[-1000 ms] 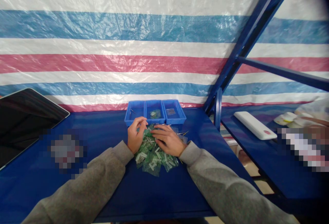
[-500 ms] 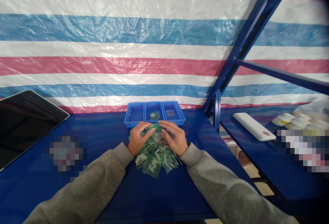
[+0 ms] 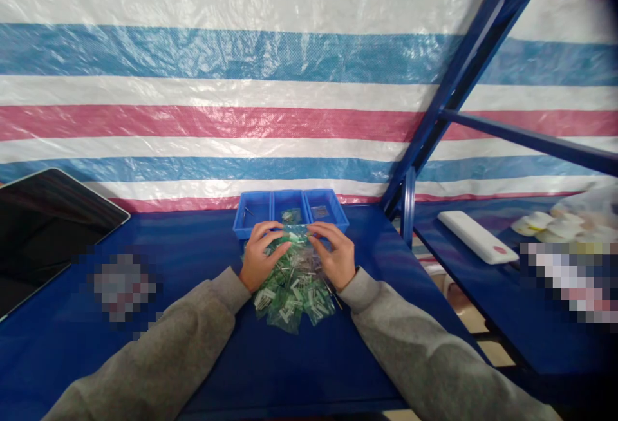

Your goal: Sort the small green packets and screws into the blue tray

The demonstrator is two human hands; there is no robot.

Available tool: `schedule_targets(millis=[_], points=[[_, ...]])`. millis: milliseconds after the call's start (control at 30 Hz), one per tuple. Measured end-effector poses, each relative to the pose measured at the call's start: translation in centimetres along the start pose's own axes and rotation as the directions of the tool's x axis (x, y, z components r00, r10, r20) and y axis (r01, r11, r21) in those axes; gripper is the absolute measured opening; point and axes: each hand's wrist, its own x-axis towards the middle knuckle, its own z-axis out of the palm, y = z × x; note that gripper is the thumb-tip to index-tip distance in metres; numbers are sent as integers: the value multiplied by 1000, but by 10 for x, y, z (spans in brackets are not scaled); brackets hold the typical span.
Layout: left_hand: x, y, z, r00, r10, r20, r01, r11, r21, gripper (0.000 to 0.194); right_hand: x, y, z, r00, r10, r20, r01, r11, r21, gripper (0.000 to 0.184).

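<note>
Near the back edge of the desk (image 3: 203, 356), just before three blue bins (image 3: 291, 210), lies a heap of small clear bags (image 3: 292, 289) with green cards and thin metal pins inside. Both hands curl over its far side: the left hand (image 3: 258, 257) and right hand (image 3: 335, 255) pinch one bag (image 3: 297, 235) between fingertips, lifting it slightly. These look light, crinkly and slippery; the film is soft, the pins stiff and sharp, so a corner or top seam seems the safest hold.
</note>
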Motion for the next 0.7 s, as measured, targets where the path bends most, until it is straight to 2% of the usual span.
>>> schedule_targets(millis=[200,367,433,533,600,700], points=[[-3,-2,1,996,-64,69,66,997,-31,9,-2,-1,2,995,15,94,-19,999,42,30],[-7,-3,1,987,-147,66,151,987,-53,10,-6,2,6,970,137,201,-168,974,149,55],[-7,-2,1,984,-162,74,168,983,-74,11,-7,4,7,947,173,271,-218,965,148,47],[-5,0,0,988,-123,94,130,988,-78,10,-6,3,7,921,180,345,-200,979,24,24],[-3,2,-1,992,-75,101,84,993,-87,10,-4,1,6,925,172,338,-166,985,-47,24],[-2,3,-2,990,-62,124,75,992,-98,10,-3,-2,4,934,162,320,-153,987,-54,27]])
